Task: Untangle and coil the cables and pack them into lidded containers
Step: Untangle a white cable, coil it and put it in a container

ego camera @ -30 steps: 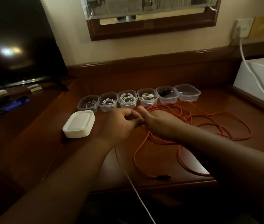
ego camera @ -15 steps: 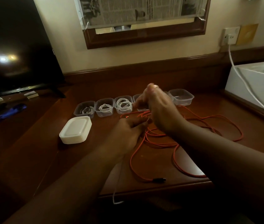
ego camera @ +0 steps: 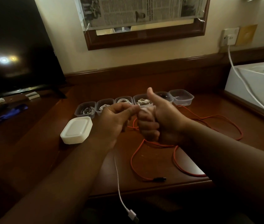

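White cable (ego camera: 118,178), thin and smooth, pinched by left hand (ego camera: 112,122), wrapped on fisted right hand (ego camera: 158,122); wraps mostly hidden. Orange cable (ego camera: 174,159) at 4 o'clock.

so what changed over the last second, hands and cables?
Both hands rose off the desk. The right hand now fists upright, thumb up, around the white cable, which the left hand pinches at its top. The cable's plug end now hangs below the desk edge. Orange cable, containers and lid stack unchanged.
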Motion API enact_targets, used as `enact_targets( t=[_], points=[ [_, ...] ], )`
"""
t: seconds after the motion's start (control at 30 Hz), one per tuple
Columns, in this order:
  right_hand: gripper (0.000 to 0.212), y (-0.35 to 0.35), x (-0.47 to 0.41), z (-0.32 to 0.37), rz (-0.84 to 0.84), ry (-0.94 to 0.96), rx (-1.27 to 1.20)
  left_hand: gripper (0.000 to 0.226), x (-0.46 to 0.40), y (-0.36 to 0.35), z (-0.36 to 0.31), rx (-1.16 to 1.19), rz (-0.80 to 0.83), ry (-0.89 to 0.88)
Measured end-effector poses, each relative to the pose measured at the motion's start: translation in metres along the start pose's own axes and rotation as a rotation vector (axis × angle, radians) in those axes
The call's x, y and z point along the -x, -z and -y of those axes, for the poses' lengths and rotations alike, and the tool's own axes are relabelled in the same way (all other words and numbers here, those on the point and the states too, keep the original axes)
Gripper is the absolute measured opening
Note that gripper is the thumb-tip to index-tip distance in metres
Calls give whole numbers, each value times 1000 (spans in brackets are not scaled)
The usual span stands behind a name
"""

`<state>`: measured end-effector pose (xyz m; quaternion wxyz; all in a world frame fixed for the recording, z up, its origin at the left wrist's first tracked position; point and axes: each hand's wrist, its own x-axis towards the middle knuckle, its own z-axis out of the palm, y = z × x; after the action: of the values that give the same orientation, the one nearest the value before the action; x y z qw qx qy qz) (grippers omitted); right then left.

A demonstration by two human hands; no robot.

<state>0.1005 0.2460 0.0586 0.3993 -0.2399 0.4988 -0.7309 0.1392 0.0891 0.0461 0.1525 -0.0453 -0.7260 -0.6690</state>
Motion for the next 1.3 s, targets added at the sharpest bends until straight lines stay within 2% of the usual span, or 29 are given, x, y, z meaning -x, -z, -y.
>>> enact_targets(
  t=[0.07, 0.13, 0.23, 0.33, 0.5, 0.57, 0.67, 0.73, 0.8, 0.87, 0.9, 0.93, 1.0, 1.07, 1.17, 1.23, 1.3],
  points=[
    [76, -4, 0, 3, 57, 61, -196, 16, 2, -8, 3, 209, -27, 96],
    [71, -9, -1, 3, 23, 146, -276, 14, 5, -16, 3, 274, -46, 140],
    [57, -16, -2, 4, -70, 284, -285, 17, 10, -26, 1, 262, -63, 163],
    [53, -19, -1, 9, -91, 360, -336, 20, 13, -29, -5, 277, -37, 224],
    [50, -25, 1, 15, -183, 484, -340, 20, 13, -28, -11, 508, 98, 416],
    [46, -25, 1, 15, -318, 559, -118, 18, 14, -29, -10, 476, 134, 416],
    [45, -26, 1, 10, -573, 677, 654, 22, 18, -29, -12, 124, 183, 272],
    [42, -24, -3, 6, -619, 605, 1023, 29, 17, -24, -14, -182, 223, 127],
    [38, -20, -6, 1, -604, 441, 1276, 32, 12, -16, -12, -553, 270, -63],
    [39, -17, -6, -1, -600, 327, 1365, 16, 6, -10, -6, -846, 244, -268],
    [38, -15, -6, -2, -602, 265, 1377, 5, 5, -7, -4, -917, 198, -339],
    [37, -12, -7, -4, -624, 215, 1347, 6, 3, -4, -1, -967, 141, -395],
    [42, -13, -8, -4, -606, 94, 1300, 19, 0, 2, 6, -1001, 67, -456],
    [49, -13, -6, 0, -452, -19, 1244, 30, -3, 7, 6, -925, 36, -468],
    [71, -7, -4, 4, -222, -85, 1167, 44, -4, 12, 6, -749, 175, -445],
    [63, -2, 1, 5, -122, -105, 1089, 39, -4, 14, 9, -683, 263, -441],
    [64, 2, 1, 4, -76, -102, 1043, 26, -5, 14, 12, -678, 268, -441]
  ],
)
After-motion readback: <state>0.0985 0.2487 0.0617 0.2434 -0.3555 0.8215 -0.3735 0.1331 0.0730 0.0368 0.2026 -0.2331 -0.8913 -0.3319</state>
